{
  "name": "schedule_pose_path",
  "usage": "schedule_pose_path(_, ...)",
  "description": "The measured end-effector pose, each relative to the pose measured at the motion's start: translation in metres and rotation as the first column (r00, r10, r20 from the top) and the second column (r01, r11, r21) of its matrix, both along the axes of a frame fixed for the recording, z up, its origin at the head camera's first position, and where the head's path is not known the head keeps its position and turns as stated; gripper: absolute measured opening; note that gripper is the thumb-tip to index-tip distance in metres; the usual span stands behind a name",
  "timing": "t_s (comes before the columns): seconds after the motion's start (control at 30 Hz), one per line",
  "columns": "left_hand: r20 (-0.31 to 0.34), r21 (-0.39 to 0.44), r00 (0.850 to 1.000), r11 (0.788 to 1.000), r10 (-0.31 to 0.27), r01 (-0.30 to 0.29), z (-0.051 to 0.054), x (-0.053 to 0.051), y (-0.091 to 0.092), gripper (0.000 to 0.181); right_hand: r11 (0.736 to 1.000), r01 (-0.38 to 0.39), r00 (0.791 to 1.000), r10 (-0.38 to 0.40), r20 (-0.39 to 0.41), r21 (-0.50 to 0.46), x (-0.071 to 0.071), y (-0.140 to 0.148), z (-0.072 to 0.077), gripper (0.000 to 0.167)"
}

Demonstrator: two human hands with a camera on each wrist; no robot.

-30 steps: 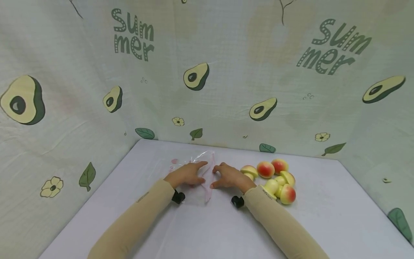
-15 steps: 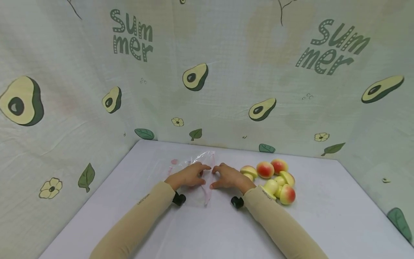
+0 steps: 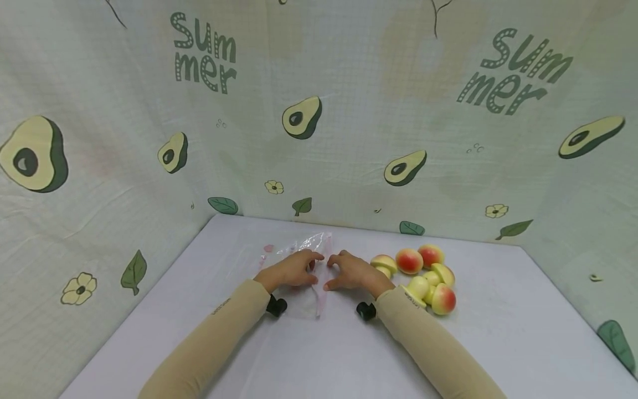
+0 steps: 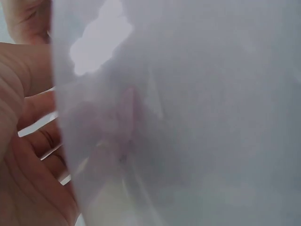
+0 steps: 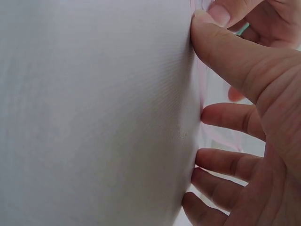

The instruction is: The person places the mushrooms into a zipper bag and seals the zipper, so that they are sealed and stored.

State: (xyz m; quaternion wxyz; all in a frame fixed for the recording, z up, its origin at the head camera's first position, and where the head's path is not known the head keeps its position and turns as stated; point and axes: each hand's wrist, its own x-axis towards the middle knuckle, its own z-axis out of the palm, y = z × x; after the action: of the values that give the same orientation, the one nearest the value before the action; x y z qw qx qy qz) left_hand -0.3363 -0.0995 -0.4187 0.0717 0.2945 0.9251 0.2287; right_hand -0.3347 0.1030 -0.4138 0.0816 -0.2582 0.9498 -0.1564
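Note:
A clear plastic bag (image 3: 311, 242) with pink marks and a pink strip along its right edge lies on the white table. At that edge my left hand (image 3: 291, 270) holds the upper film near the thumb, the index finger apart from it; the exact grip is partly hidden. Film fills most of the left wrist view, partly covering the left hand's fingers (image 4: 40, 141). Facing it, my right hand (image 3: 354, 272) rests its spread fingertips on the table along the pink edge. In the right wrist view, the right thumb (image 5: 225, 49) lies close beside the left thumb (image 5: 221, 13).
Right of the right hand lie several red-and-yellow mushroom-shaped pieces (image 3: 409, 261), some showing pale yellow stems. Part of the group sits close to the right forearm. A printed cloth (image 3: 349, 183) with avocados stands behind and at both sides of the table (image 3: 319, 360).
My left hand's index finger has bent and come nearer the right hand. The bag's near corner has shifted slightly and its film has moved. The right hand stays in place.

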Motion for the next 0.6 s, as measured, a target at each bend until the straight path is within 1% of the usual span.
schedule_pose_path(0.1, 0.01, 0.013, 1.0, 1.0, 0.021, -0.022, 0.0006, -0.0001, 0.0007, 0.06, 1.0, -0.001, 1.0, 0.001, 0.005, -0.002, 0.0001, 0.0, 0.0007, 0.061)
schedule_pose_path(0.17, 0.007, 0.027, 1.0, 0.999, 0.021, -0.021, 0.0003, -0.0005, 0.0011, 0.059, 1.0, 0.001, 1.0, -0.001, 0.011, -0.004, 0.0002, 0.0004, 0.0009, 0.061)
schedule_pose_path(0.3, -0.024, 0.044, 0.999, 0.999, -0.024, 0.025, -0.001, -0.0029, 0.0019, 0.052, 1.0, 0.0, 1.0, 0.0, 0.001, -0.008, 0.0001, 0.001, 0.0012, 0.061)
schedule_pose_path(0.4, -0.03, 0.037, 0.999, 0.999, -0.039, 0.04, -0.0017, -0.0047, 0.0027, 0.05, 1.0, 0.001, 1.0, -0.001, -0.009, -0.006, 0.0003, 0.0013, 0.0011, 0.06)
schedule_pose_path(0.53, 0.003, 0.04, 1.0, 0.999, -0.001, 0.001, -0.0023, -0.0056, 0.0033, 0.053, 1.0, 0.004, 1.0, -0.004, 0.004, -0.005, 0.0002, 0.0011, 0.001, 0.061)
schedule_pose_path(0.6, 0.017, 0.055, 1.0, 0.998, 0.016, -0.017, -0.0026, -0.0055, 0.0034, 0.054, 1.0, 0.006, 1.0, -0.006, 0.009, -0.005, -0.0002, 0.0009, 0.0009, 0.062)
